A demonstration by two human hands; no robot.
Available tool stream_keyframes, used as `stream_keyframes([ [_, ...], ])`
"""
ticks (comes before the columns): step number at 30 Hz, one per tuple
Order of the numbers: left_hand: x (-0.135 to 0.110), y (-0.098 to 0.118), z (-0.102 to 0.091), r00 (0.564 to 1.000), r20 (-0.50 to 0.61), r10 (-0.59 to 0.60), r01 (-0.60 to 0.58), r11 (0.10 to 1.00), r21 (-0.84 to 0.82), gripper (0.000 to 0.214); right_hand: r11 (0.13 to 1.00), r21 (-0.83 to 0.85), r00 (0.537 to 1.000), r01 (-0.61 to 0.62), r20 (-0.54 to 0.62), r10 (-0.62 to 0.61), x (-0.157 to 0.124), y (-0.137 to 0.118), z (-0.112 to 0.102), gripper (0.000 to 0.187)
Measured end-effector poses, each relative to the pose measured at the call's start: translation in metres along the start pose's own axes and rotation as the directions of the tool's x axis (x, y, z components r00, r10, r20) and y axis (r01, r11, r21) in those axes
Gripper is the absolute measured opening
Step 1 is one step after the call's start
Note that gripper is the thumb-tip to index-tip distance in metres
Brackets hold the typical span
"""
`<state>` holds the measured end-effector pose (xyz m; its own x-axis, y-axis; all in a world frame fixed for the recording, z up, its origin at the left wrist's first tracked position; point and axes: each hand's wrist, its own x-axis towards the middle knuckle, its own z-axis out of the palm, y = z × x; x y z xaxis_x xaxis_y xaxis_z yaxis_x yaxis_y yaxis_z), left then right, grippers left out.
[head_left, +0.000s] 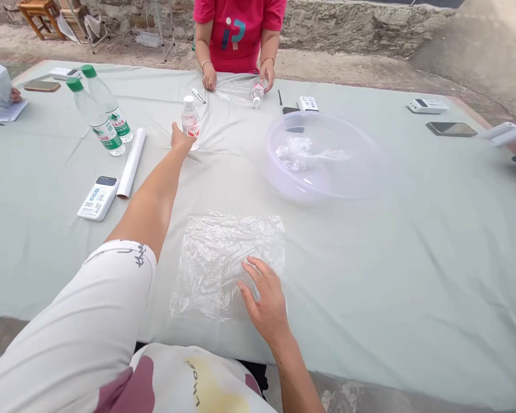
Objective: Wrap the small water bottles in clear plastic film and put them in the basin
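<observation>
My left hand (180, 139) is stretched far forward and closes around a small clear water bottle (190, 118) with a red label and white cap, standing upright on the pale green tablecloth. My right hand (263, 298) lies flat with fingers spread on a sheet of clear plastic wrap (223, 258) spread on the cloth near the front edge. Beyond the sheet, to the right, stands a large clear plastic basin (361, 166) with crumpled plastic wrap inside.
Two tall green-capped bottles (101, 112), a white roll (131, 162) and a white device (97, 198) lie at the left. Across the table a person in a red shirt (236, 28) holds plastic wrap and a small bottle (257, 93). Phones and devices lie at the far right.
</observation>
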<state>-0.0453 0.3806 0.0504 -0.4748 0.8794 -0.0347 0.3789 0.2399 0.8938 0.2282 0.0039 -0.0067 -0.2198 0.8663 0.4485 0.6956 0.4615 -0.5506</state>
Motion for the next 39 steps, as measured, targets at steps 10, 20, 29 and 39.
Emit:
stream_keyframes([
  [10,-0.046,-0.007,-0.026,0.989,0.114,0.089,-0.079,0.992,-0.096,0.026,0.978,0.004,0.962,-0.206,-0.181,0.204,-0.053,0.012,-0.026,0.029],
  [20,-0.287,-0.051,-0.118,0.702,0.706,-0.094,0.134,0.991,-0.002,0.050,0.876,0.297,0.925,-0.380,0.116,0.362,0.010,-0.036,0.006,0.046],
  [29,-0.315,-0.086,-0.117,0.745,0.659,-0.103,0.062,0.994,0.085,0.052,0.821,0.215,0.837,-0.529,0.292,0.463,0.028,-0.075,0.044,0.074],
  [39,-0.327,-0.099,-0.120,0.869,0.493,-0.034,-0.115,0.956,0.269,0.045,0.916,0.085,0.909,-0.392,0.191,0.371,0.039,-0.070,0.064,0.033],
])
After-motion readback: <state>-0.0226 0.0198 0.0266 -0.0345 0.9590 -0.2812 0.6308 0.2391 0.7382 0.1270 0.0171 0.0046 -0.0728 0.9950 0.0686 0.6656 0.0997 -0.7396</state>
